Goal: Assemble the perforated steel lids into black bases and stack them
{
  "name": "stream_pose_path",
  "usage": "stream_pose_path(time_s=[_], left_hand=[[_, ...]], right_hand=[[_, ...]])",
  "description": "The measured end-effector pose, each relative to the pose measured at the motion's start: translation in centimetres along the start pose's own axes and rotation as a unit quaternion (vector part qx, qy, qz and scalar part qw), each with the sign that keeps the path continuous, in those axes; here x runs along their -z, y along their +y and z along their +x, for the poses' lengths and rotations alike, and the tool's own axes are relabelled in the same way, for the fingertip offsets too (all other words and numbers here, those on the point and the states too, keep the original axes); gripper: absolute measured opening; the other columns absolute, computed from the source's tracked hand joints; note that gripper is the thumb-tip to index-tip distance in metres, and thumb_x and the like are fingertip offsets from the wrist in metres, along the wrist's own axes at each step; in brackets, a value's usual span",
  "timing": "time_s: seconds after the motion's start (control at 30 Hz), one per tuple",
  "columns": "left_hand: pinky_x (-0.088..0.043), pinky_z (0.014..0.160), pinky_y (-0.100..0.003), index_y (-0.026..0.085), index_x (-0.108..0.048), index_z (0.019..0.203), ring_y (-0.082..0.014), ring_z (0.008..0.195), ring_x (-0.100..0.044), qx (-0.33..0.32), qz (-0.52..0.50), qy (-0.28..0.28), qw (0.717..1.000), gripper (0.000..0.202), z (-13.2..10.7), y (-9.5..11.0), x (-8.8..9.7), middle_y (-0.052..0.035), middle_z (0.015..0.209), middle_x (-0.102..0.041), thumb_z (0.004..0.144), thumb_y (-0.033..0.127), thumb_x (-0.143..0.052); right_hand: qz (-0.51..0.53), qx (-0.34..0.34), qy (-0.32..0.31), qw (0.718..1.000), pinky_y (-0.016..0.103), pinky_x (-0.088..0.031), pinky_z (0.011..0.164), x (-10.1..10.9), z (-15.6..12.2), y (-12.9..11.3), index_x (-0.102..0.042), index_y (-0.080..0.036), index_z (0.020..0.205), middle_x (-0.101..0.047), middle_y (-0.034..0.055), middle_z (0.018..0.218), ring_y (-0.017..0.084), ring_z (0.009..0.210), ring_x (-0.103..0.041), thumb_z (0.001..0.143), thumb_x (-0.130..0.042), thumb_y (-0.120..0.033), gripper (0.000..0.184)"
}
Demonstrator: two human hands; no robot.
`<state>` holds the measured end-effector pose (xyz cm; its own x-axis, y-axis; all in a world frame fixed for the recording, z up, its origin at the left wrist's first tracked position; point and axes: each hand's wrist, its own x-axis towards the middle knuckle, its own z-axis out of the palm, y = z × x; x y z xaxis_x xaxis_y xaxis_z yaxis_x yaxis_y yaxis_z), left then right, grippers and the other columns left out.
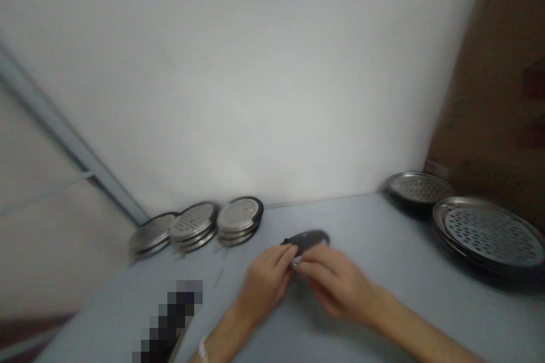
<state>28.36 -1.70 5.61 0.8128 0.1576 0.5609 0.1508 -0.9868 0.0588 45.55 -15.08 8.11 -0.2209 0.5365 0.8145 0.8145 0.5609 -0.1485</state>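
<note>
My left hand point(267, 273) grips the near left side of a dark, flat, rounded piece point(314, 238), its fingers pressed together. My right hand point(340, 278) is closed in a pinch at the near edge of the same piece. Between the fingertips of both hands shows a small pale, shiny bit point(297, 261), too small and blurred to name. The fingers cover much of the dark piece, which is held at or just above the table. A small thin light-coloured loop point(218, 277) lies on the table left of my left hand.
Three stacks of round perforated metal discs with black rims, such as the nearest stack point(240, 218), stand at the back left. Larger perforated discs point(489, 232) are on the right, before a brown cardboard box point(494, 96). A white wall point(289, 79) closes off the grey table point(374, 221). A pixelated dark patch covers the lower left.
</note>
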Motion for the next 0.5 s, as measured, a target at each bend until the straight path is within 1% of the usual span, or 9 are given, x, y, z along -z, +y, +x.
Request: stream_pose_path(time_s=[0.07, 0.17, 0.23, 0.27, 0.3, 0.33, 0.4, 0.47, 0.5], left_hand=[[-0.058, 0.08, -0.033, 0.016, -0.064, 0.122, -0.0231, 0.087, -0.073, 0.038, 0.028, 0.036, 0.998, 0.028, 0.3, -1.4, 1.2, -0.0105, 0.099, -0.077, 0.098, 0.028, -0.056], [-0.055, 0.072, -0.031, 0.018, -0.069, 0.106, -0.023, 0.077, -0.071, 0.149, 0.03, 0.08, 0.985, 0.03, 0.7, -2.9, 3.0, -0.0079, 0.088, -0.076, 0.093, 0.044, -0.063], [-0.051, 0.066, -0.029, 0.019, -0.07, 0.097, -0.0215, 0.07, -0.069, 0.249, -0.022, 0.094, 0.964, 0.03, 0.8, -3.4, 3.8, -0.005, 0.08, -0.074, 0.089, 0.048, -0.065], [-0.049, 0.062, -0.028, 0.019, -0.069, 0.095, -0.0202, 0.066, -0.066, 0.302, -0.069, 0.098, 0.946, 0.031, 0.8, -3.6, 4.0, -0.0031, 0.074, -0.072, 0.088, 0.049, -0.065], [-0.047, 0.058, -0.026, 0.019, -0.068, 0.093, -0.0187, 0.061, -0.064, 0.355, -0.129, 0.102, 0.92, 0.032, 0.8, -3.6, 4.0, -0.0012, 0.068, -0.069, 0.086, 0.051, -0.066], [-0.045, 0.054, -0.025, 0.018, -0.068, 0.092, -0.0173, 0.056, -0.061, 0.407, -0.196, 0.104, 0.886, 0.035, 0.6, -3.7, 3.9, 0.0006, 0.062, -0.066, 0.085, 0.052, -0.067], [-0.039, 0.046, -0.021, 0.017, -0.067, 0.092, -0.0146, 0.051, -0.057, 0.493, -0.332, 0.102, 0.798, 0.04, 0.0, -3.5, 3.4, 0.0027, 0.057, -0.062, 0.08, 0.055, -0.07], [-0.038, 0.044, -0.018, 0.016, -0.067, 0.09, -0.0121, 0.051, -0.056, 0.547, -0.43, 0.103, 0.711, 0.039, -0.8, -3.1, 2.9, 0.0023, 0.06, -0.063, 0.078, 0.052, -0.074], [-0.04, 0.046, -0.017, 0.015, -0.068, 0.09, -0.0115, 0.054, -0.058, 0.559, -0.462, 0.11, 0.68, 0.036, -1.1, -2.8, 2.8, 0.0009, 0.065, -0.066, 0.078, 0.048, -0.076]], right_hand=[[-0.004, -0.04, 0.048, 0.998, 0.034, -0.056, 0.08, -0.1, 0.1, 1.6, -0.058, -0.019, 0.119, -0.07, 0.0118, 0.102, 0.022, 0.091, -0.066, 0.094, -0.046, -0.009, 0.03], [0.013, -0.185, 0.102, 0.977, 0.031, -0.055, 0.074, -0.8, -1.5, 4.5, -0.062, -0.02, 0.101, -0.068, 0.0067, 0.089, 0.019, 0.081, -0.066, 0.095, -0.046, -0.011, 0.02], [0.003, -0.271, 0.124, 0.955, 0.031, -0.053, 0.069, -1.4, -3.1, 6.0, -0.063, -0.02, 0.092, -0.066, 0.0054, 0.083, 0.019, 0.075, -0.066, 0.094, -0.047, -0.015, 0.017], [0.001, -0.304, 0.122, 0.945, 0.031, -0.053, 0.067, -1.6, -3.8, 6.6, -0.064, -0.02, 0.091, -0.067, 0.0052, 0.083, 0.019, 0.073, -0.065, 0.093, -0.048, -0.017, 0.017], [0.002, -0.332, 0.121, 0.936, 0.032, -0.052, 0.067, -1.8, -4.4, 7.0, -0.064, -0.02, 0.089, -0.067, 0.0053, 0.083, 0.019, 0.072, -0.066, 0.091, -0.048, -0.018, 0.017], [0.005, -0.355, 0.118, 0.927, 0.032, -0.052, 0.067, -1.9, -4.7, 7.2, -0.065, -0.019, 0.089, -0.068, 0.0054, 0.083, 0.02, 0.071, -0.066, 0.091, -0.049, -0.02, 0.017], [0.016, -0.386, 0.117, 0.915, 0.033, -0.052, 0.068, -1.9, -5.0, 7.4, -0.066, -0.019, 0.088, -0.069, 0.0056, 0.085, 0.02, 0.07, -0.066, 0.09, -0.049, -0.024, 0.018], [0.025, -0.395, 0.12, 0.911, 0.033, -0.052, 0.069, -1.8, -4.8, 7.2, -0.067, -0.019, 0.089, -0.069, 0.0055, 0.086, 0.019, 0.07, -0.066, 0.09, -0.049, -0.026, 0.019], [0.029, -0.395, 0.121, 0.91, 0.033, -0.052, 0.069, -1.7, -4.6, 7.1, -0.067, -0.019, 0.089, -0.069, 0.0053, 0.086, 0.019, 0.07, -0.066, 0.09, -0.049, -0.027, 0.02]])
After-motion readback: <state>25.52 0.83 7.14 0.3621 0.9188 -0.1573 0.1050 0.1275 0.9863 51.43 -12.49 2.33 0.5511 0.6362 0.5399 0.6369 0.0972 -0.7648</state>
